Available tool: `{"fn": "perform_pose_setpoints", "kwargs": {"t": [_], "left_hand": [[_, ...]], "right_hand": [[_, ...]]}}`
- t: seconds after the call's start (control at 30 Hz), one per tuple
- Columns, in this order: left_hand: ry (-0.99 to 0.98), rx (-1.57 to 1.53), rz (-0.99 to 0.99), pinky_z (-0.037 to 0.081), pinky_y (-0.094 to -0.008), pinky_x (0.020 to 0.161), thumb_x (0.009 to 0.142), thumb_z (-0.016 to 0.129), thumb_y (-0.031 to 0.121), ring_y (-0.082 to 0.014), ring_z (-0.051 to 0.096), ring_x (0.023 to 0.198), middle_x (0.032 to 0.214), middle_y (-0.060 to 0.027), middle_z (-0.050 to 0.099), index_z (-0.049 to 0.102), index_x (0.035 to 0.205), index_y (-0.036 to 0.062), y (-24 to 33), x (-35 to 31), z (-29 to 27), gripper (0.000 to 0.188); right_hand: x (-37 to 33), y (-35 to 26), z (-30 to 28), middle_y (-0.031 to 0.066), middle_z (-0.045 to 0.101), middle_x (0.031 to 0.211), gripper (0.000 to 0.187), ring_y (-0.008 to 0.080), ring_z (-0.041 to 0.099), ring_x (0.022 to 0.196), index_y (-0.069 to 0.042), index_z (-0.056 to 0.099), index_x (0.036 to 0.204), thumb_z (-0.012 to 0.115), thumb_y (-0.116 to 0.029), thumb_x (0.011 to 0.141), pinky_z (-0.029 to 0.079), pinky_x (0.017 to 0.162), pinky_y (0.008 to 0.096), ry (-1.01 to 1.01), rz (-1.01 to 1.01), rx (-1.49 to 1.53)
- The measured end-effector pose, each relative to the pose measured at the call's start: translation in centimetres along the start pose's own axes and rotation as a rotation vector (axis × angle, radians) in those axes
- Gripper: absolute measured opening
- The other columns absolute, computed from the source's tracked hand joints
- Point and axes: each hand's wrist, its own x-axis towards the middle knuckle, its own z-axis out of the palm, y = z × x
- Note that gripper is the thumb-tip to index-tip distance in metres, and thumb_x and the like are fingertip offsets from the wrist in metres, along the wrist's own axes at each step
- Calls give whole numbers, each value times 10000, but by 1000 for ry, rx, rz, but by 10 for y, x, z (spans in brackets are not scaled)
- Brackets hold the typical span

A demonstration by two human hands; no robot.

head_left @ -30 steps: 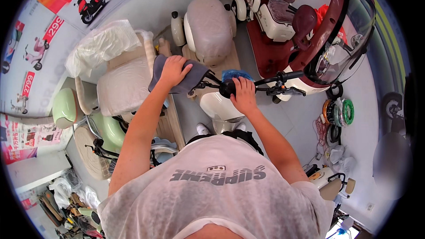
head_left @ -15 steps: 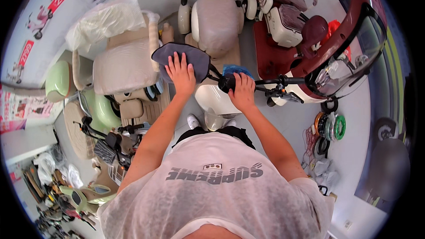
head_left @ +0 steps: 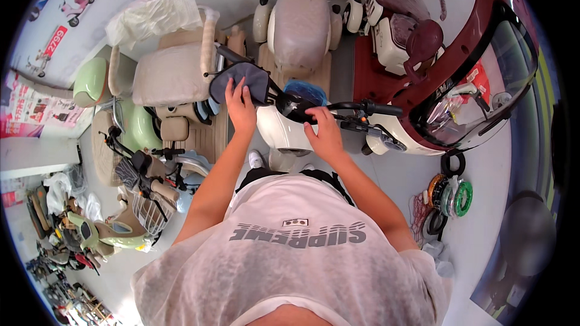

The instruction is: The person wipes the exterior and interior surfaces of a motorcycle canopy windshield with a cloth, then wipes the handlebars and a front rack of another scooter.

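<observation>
While left hand [head_left: 243, 112] extends over grey cover [head_left: 258, 79] | right hand [head_left: 327, 135] curls by dash [head_left: 293, 107]

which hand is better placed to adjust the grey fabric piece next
Likely the left hand: its fingers lie over the grey fabric piece. The right hand is farther off, its fingertips by the black handlebar centre.

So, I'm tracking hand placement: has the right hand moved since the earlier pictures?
Yes: the right hand has drawn back toward the shirt, farther from the middle seat.
</observation>
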Motion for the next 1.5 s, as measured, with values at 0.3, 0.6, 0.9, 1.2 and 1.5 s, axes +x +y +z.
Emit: {"fn": "perform_pose_setpoints", "kwargs": {"t": [0.3,0.6,0.9,1.2,1.5], "left_hand": [[-412,-64,59,376,-412,1141,1019,592,197,-434,454,1396,1558,-290,388,666,1333,112,43,-102,26,334],[-503,-70,-62,376,-392,1140,1024,577,226,-441,424,1420,1569,-304,364,626,1397,144,50,-125,34,385],[-688,-169,-32,347,-404,1161,1004,594,212,-440,403,1449,1530,-342,409,650,1369,121,42,-119,18,380],[-697,-210,7,199,-455,1237,998,615,359,-454,148,1542,1658,-325,91,307,1583,36,27,-94,29,736],[-563,7,139,152,-640,1195,998,579,369,-640,46,1464,1609,-405,66,339,1563,51,38,-111,71,691]], "right_hand": [[24,69,29,10,685,841,413,108,578,755,5,736,1027,706,-402,959,462,686,289,-342,689,661],[14,94,37,28,642,677,404,142,565,586,-46,749,852,666,-433,930,409,553,302,-420,663,617],[-1,106,24,-72,485,679,96,41,388,539,-133,680,1000,633,-202,953,279,481,227,-636,832,1136],[-42,34,22,54,675,815,167,151,608,657,-21,624,1002,684,-166,944,486,615,321,241,413,443],[-94,15,-9,100,700,924,173,221,662,741,-27,618,1065,660,-140,941,521,697,361,123,466,133]]}}
